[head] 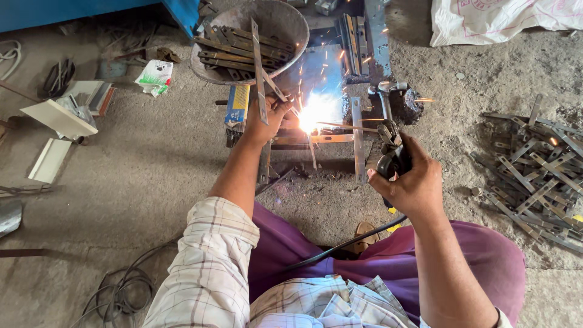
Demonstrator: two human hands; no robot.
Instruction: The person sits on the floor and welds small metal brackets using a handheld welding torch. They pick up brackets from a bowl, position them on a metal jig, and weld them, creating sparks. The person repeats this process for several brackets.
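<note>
My left hand (267,118) pinches a flat metal strip (259,73), my right hand (413,182) clasps the electrode holder (392,152), the weld is burning, unfinished.

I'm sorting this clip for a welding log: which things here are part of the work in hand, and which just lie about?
In hand:
left hand holding a metal strip
right hand gripping the electrode holder
welding arc
metal frame

Lying about:
pan of strips
pile of strips
white sack
coiled cable
</note>
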